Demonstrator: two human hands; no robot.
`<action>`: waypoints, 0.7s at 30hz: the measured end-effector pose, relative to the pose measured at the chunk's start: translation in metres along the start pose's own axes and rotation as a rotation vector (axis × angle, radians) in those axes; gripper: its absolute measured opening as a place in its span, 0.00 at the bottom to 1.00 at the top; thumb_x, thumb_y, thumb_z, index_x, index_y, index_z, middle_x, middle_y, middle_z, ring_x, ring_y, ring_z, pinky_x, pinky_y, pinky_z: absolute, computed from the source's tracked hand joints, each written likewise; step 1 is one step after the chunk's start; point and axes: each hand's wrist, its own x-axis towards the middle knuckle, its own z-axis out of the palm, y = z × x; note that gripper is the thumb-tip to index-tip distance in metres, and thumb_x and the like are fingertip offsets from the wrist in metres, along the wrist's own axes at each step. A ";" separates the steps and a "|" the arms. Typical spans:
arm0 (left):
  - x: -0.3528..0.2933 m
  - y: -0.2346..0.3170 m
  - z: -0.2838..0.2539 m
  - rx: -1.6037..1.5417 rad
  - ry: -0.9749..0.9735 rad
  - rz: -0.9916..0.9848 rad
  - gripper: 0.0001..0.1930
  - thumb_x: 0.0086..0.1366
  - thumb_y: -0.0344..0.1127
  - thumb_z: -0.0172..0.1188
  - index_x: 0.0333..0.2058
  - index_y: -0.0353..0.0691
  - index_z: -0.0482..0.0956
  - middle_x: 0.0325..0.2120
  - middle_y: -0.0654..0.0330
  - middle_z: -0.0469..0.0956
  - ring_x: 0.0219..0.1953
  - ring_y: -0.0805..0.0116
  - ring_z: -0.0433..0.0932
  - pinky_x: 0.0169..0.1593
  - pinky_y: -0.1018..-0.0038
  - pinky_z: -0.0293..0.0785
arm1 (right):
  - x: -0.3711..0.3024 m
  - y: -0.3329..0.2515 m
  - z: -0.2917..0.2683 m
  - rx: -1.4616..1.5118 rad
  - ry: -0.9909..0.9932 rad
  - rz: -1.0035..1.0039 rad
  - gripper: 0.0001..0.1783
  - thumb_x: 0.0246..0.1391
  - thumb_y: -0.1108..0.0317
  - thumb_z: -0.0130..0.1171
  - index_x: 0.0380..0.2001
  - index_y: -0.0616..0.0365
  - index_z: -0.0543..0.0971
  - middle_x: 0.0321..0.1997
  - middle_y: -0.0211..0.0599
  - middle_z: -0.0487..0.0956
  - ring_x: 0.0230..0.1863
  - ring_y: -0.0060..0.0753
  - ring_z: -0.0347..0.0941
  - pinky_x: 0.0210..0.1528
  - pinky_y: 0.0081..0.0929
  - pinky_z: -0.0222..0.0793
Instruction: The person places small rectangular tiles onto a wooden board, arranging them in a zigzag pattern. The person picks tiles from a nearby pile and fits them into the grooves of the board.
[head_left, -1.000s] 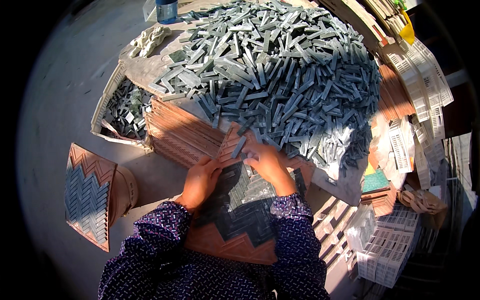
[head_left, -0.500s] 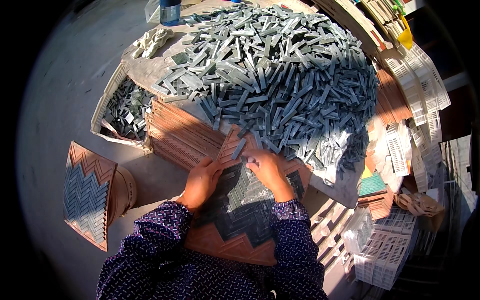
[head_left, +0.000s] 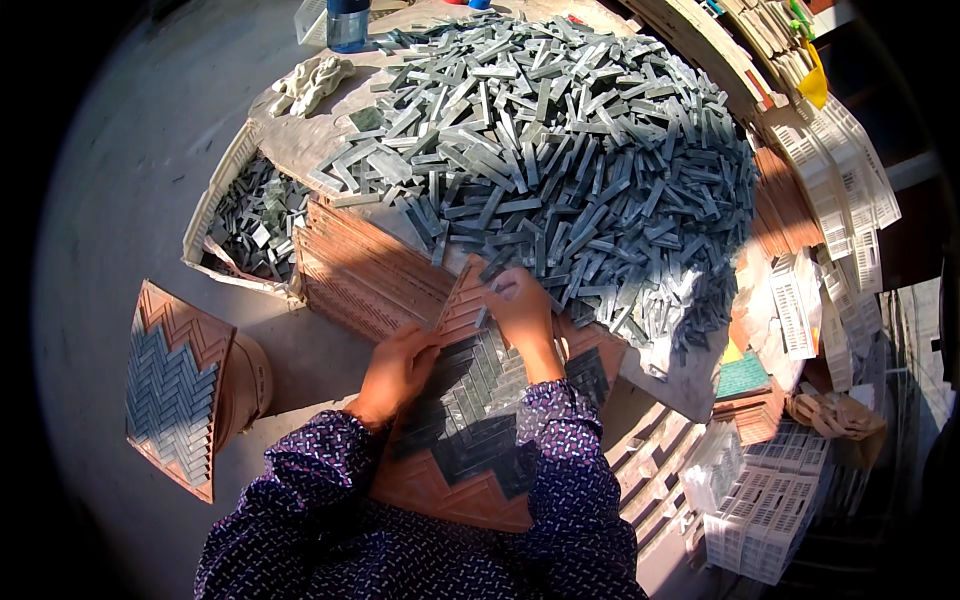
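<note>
A reddish-brown mould tray [head_left: 468, 500] with herringbone grooves lies in front of me, its middle filled with dark grey stone strips [head_left: 470, 435]. Over its left edge is my left hand [head_left: 397, 372], fingers curled together; what they hold, if anything, is hidden. My right hand [head_left: 520, 310] is at the tray's far end, beside the near edge of a large heap of loose grey stone strips [head_left: 560, 150]. Its fingers are bent closed next to a strip [head_left: 490, 271], and its grip cannot be made out. Another strip [head_left: 482, 318] shows just below those fingers.
Stacked mould trays [head_left: 370, 265] sit left of the heap, beside a white crate [head_left: 215, 195] of dark stone pieces. A filled tray [head_left: 172, 385] leans on a round drum [head_left: 250, 375] at left. Gloves [head_left: 312, 85] and a blue container [head_left: 347, 30] are farther back; white crates [head_left: 765, 500] stand right.
My right hand has moved away from me and slightly left, toward the heap's edge. The strip near its fingertips now appears lower, over the tray. My left hand has shifted slightly down and left.
</note>
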 end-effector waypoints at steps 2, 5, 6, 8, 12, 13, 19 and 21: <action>-0.001 0.001 -0.005 -0.043 -0.010 -0.061 0.06 0.56 0.23 0.59 0.33 0.35 0.78 0.29 0.52 0.75 0.31 0.52 0.76 0.34 0.67 0.72 | -0.006 0.000 -0.007 0.159 -0.037 -0.004 0.10 0.43 0.72 0.62 0.30 0.63 0.75 0.23 0.34 0.77 0.25 0.25 0.73 0.28 0.24 0.69; -0.004 -0.009 -0.007 -0.023 0.038 -0.036 0.06 0.55 0.23 0.59 0.34 0.35 0.78 0.28 0.54 0.74 0.30 0.56 0.76 0.33 0.69 0.72 | -0.017 -0.011 -0.011 0.340 -0.154 0.034 0.06 0.46 0.75 0.59 0.29 0.63 0.75 0.23 0.32 0.77 0.25 0.21 0.72 0.28 0.21 0.68; -0.004 -0.012 -0.007 -0.001 0.063 -0.008 0.07 0.55 0.23 0.59 0.34 0.35 0.78 0.28 0.54 0.74 0.29 0.57 0.76 0.33 0.70 0.71 | -0.024 -0.022 -0.014 0.350 -0.189 0.066 0.05 0.47 0.76 0.58 0.29 0.63 0.75 0.23 0.32 0.77 0.24 0.20 0.72 0.28 0.20 0.68; -0.002 0.000 -0.009 -0.039 0.059 -0.080 0.08 0.55 0.24 0.60 0.35 0.35 0.78 0.28 0.55 0.74 0.29 0.57 0.76 0.33 0.70 0.71 | -0.030 -0.027 -0.015 0.368 -0.228 0.104 0.03 0.48 0.77 0.57 0.29 0.63 0.75 0.24 0.31 0.77 0.24 0.19 0.72 0.27 0.18 0.67; 0.003 0.003 -0.006 -0.002 0.064 -0.008 0.10 0.55 0.24 0.61 0.37 0.36 0.78 0.28 0.55 0.73 0.28 0.58 0.75 0.33 0.70 0.72 | -0.030 -0.015 -0.014 0.370 -0.228 0.078 0.03 0.48 0.76 0.58 0.28 0.64 0.75 0.25 0.33 0.78 0.24 0.21 0.73 0.27 0.19 0.67; 0.004 0.004 -0.004 0.004 0.060 -0.014 0.10 0.54 0.25 0.61 0.38 0.37 0.78 0.29 0.55 0.73 0.29 0.57 0.75 0.33 0.70 0.72 | -0.031 -0.013 -0.013 0.364 -0.222 0.061 0.03 0.48 0.76 0.59 0.28 0.64 0.75 0.25 0.35 0.78 0.24 0.23 0.74 0.27 0.20 0.68; 0.003 0.004 0.003 0.074 0.050 -0.032 0.13 0.53 0.25 0.63 0.39 0.37 0.78 0.31 0.54 0.74 0.32 0.56 0.76 0.36 0.68 0.73 | -0.042 -0.025 0.003 -0.006 -0.029 -0.137 0.06 0.45 0.74 0.63 0.28 0.64 0.76 0.25 0.40 0.78 0.27 0.36 0.77 0.31 0.30 0.70; 0.003 0.004 0.006 0.138 0.049 0.008 0.14 0.52 0.24 0.64 0.39 0.37 0.79 0.31 0.55 0.75 0.33 0.58 0.77 0.36 0.71 0.73 | -0.043 -0.023 0.006 -0.096 -0.014 -0.197 0.07 0.45 0.74 0.63 0.28 0.64 0.76 0.25 0.41 0.78 0.28 0.39 0.77 0.31 0.32 0.70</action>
